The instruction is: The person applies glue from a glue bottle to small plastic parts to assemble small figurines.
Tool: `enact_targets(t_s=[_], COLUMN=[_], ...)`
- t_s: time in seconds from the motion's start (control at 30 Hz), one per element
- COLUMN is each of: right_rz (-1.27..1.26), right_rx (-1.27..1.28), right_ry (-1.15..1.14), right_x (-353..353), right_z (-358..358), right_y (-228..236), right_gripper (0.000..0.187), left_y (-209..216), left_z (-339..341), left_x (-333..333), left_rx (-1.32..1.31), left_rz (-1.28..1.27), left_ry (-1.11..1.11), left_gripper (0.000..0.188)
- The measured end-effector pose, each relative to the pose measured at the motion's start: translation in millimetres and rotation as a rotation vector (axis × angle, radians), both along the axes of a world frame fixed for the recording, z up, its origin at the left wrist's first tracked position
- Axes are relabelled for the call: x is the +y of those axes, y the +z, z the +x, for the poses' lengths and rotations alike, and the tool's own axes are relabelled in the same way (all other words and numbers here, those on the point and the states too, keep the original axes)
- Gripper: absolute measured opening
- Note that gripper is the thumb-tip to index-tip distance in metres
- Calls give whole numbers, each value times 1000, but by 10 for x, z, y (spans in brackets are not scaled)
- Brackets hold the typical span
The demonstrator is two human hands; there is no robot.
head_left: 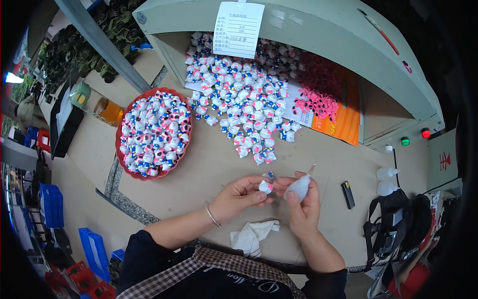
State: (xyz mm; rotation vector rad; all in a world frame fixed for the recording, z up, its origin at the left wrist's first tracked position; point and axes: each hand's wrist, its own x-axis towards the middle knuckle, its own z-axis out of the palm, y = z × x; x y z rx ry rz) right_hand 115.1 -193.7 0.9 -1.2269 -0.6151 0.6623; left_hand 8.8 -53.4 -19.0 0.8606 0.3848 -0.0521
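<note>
Between the thumb and fingers of my left hand (233, 198) is a small white figurine (265, 187) with pink and blue parts. A soft white squeeze bottle (298, 188) with a thin nozzle is gripped in my right hand (304, 213). Its nozzle points up and away from the figurine, and my two hands are close together above the table. Beyond them lies a large pile of similar white, blue and pink figurines (254, 107), spilling out from under a shelf. More of them fill a red scalloped basket (120, 155) at the left. Small pink pieces (318, 103) are heaped right of the pile.
A grey-green shelf (318, 20) arches over the piles. A crumpled white cloth (253, 238) lies near the table's front edge. At right are a black lighter (348, 195), small white bottles (386, 187) and a black bag (416, 219). A capped jar (107, 109) stands behind the basket.
</note>
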Motion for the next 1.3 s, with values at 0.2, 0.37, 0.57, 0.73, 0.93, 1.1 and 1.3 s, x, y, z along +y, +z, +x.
enact_targets(t_s=[0.2, 0.37, 0.57, 0.73, 0.93, 1.1, 1.3], right_rz=[-116, -206, -173, -59, -33, -62, -61], right_rx=[90, 125, 12, -83, -334, -357, -356], right_ry=[18, 24, 23, -81, -153, -144, -159], right_x=[-16, -306, -285, -250, -211, -190, -182], right_z=[45, 250, 106, 82, 30, 19, 20], right_y=[141, 192, -2, -125, -164, -192, -200], right_gripper=[40, 30, 25, 25, 22, 22, 20], left_y=[-58, -104, -118, -170, -170, -160, -152], left_z=[-9, -1, 17, 14, 14, 17, 19], left_x=[3, 44, 41, 61, 75, 86, 82], left_rx=[-51, -55, 17, 0, -11, -15, -13], left_rz=[51, -131, -198, -243, -243, -250, -265], left_ry=[-28, 55, 136, 159, 147, 125, 139], left_gripper=[36, 37, 32, 31, 32, 33, 31])
